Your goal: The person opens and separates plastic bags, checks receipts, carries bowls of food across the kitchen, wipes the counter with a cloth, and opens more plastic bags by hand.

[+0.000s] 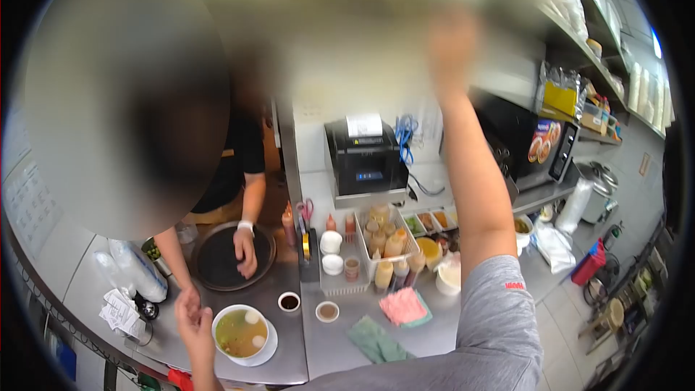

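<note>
My left hand [194, 320] is at the lower left, just left of a white bowl of soup [242, 331] on a white plate [268, 351]. Its thumb is apart from the fingers, and nothing shows in it. A co-worker's hand meets or overlaps its fingertips; contact is unclear. My right hand [455, 47] is raised high at the top centre, smeared by blur, so its fingers and anything in them cannot be made out. The co-worker's other hand [246, 252] hangs over a round dark tray [224, 257].
Sauce cups [327, 311], a pink cloth [404, 307] and a green cloth [379, 339] lie on the steel counter. Behind them stand a basket of bottles [387, 239] and a black printer [365, 163]. A microwave [532, 137] is at the right.
</note>
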